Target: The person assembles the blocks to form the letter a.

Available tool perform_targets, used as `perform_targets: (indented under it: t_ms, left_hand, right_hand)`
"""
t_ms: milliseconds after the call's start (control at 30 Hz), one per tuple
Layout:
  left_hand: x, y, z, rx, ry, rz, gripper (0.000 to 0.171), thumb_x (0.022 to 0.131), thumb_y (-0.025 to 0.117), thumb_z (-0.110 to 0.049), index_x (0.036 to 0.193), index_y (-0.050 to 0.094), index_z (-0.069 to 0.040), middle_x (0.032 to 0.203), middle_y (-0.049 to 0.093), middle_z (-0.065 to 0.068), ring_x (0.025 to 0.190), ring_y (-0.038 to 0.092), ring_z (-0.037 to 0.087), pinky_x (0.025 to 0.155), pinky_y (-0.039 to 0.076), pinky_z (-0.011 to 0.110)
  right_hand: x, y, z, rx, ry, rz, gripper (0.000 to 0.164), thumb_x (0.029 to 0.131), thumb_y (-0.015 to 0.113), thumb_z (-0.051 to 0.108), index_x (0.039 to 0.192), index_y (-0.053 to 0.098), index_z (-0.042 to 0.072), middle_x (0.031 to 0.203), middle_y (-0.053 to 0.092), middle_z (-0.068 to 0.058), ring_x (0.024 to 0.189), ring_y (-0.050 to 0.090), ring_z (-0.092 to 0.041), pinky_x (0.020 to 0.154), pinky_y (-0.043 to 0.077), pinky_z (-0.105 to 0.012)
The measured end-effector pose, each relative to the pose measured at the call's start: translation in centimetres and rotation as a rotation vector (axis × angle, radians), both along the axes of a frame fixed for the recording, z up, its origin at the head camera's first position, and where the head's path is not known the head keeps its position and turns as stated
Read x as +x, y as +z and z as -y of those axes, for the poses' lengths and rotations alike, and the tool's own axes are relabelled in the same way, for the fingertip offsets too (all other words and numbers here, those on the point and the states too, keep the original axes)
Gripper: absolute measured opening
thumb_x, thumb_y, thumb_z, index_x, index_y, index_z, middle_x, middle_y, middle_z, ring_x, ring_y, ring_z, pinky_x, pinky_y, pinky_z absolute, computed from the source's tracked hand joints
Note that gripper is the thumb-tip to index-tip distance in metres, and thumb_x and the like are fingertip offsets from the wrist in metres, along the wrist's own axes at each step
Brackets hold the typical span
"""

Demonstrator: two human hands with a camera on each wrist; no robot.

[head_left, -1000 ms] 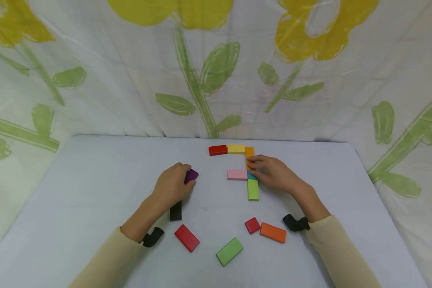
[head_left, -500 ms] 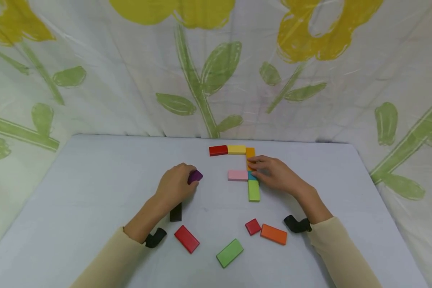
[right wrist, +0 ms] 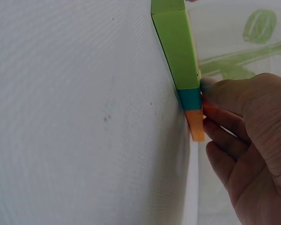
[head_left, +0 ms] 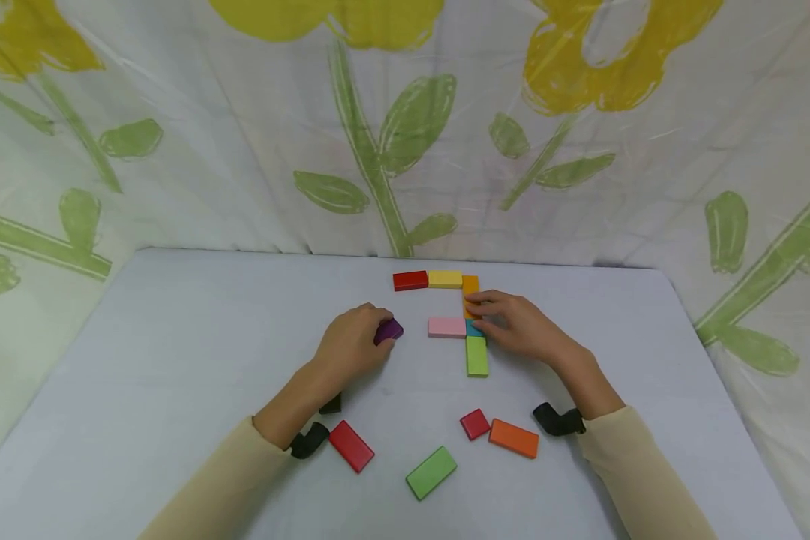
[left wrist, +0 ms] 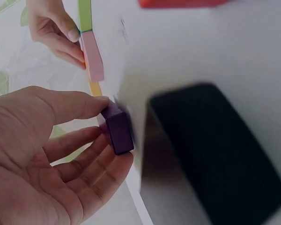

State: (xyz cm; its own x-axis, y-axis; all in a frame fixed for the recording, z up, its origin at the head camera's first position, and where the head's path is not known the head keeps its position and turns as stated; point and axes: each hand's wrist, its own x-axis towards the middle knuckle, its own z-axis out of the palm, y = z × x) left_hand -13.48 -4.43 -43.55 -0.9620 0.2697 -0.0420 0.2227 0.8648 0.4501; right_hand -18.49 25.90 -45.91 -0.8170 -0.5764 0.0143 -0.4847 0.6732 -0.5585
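Observation:
My left hand (head_left: 352, 346) pinches a purple block (head_left: 389, 330) between thumb and fingers, left of the pink block (head_left: 447, 327). In the left wrist view, the purple block (left wrist: 121, 133) shows its end face beyond the fingertips. My right hand (head_left: 516, 326) rests with loosely bent fingers against the yellow-orange block (head_left: 470, 285) and its thumb at the small blue block (head_left: 474, 328). The lime block (head_left: 476, 356) adjoins the blue one on the near side, and the pink block meets it from the left. A yellow block (head_left: 445, 279) and a dark red block (head_left: 410, 280) continue leftward from the yellow-orange one.
Nearer the person lie a red block (head_left: 352, 446), a green block (head_left: 431, 472), a small red block (head_left: 475, 424) and an orange block (head_left: 514, 438). A black block (head_left: 331, 403) is partly hidden under the left wrist. Behind the white table (head_left: 196, 322) hangs a flowered cloth (head_left: 243, 150).
My left hand has carried the purple block to the right, toward the pink block. The right hand stays at the yellow-orange and blue blocks.

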Motion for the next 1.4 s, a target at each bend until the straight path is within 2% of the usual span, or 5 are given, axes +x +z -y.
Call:
perform_targets:
  t_ms: [200,467,633,900,1400]
  left_hand:
    - [-0.2,0.3,-0.8,-0.015,-0.021,0.010,0.039,0.094,0.079,-0.017,0.130,0.074,-0.005,0.118,0.076,0.014,0.103,0.071,0.026,0.092,0.064,0.042]
    - [-0.8,0.3,-1.9,-0.003,-0.095,-0.007,0.033,0.094,0.079,-0.013,0.125,0.075,-0.004,0.111,0.076,0.014,0.095,0.068,0.024,0.086,0.061,0.041]
    - [-1.0,0.5,-2.4,-0.019,-0.095,0.012,0.034,0.094,0.079,-0.014,0.126,0.075,-0.005,0.112,0.076,0.013,0.096,0.067,0.024,0.086,0.061,0.040]
    - [-1.2,0.5,-2.6,-0.031,-0.103,0.002,0.030,0.094,0.078,-0.014,0.122,0.076,-0.005,0.107,0.076,0.012,0.092,0.066,0.022,0.084,0.060,0.038]
    - [-1.2,0.0,-2.7,-0.017,-0.124,0.009,0.030,0.094,0.078,-0.013,0.123,0.076,-0.006,0.110,0.077,0.011,0.094,0.067,0.022,0.086,0.061,0.039]
  right_hand:
    - [-0.1,-0.1,0.1,-0.004,-0.001,0.008,0.039,0.103,0.070,0.015,0.139,0.068,0.003,0.152,0.063,-0.012,0.146,0.054,-0.037,0.120,0.046,-0.058]
    - [0.0,0.1,0.0,0.004,0.001,0.003,0.039,0.103,0.070,0.014,0.140,0.067,0.003,0.153,0.062,-0.012,0.146,0.054,-0.037,0.120,0.046,-0.057]
    - [0.0,0.1,0.1,0.005,0.003,0.014,0.039,0.103,0.070,0.014,0.140,0.067,0.003,0.152,0.062,-0.013,0.146,0.054,-0.038,0.120,0.045,-0.058]
    - [0.1,0.4,0.2,0.012,-0.002,0.013,0.039,0.102,0.071,0.014,0.139,0.068,0.003,0.152,0.063,-0.012,0.146,0.054,-0.037,0.121,0.045,-0.057]
    - [0.0,0.0,0.3,0.005,-0.002,-0.001,0.038,0.102,0.070,0.014,0.139,0.068,0.002,0.151,0.064,-0.013,0.144,0.056,-0.038,0.119,0.047,-0.058]
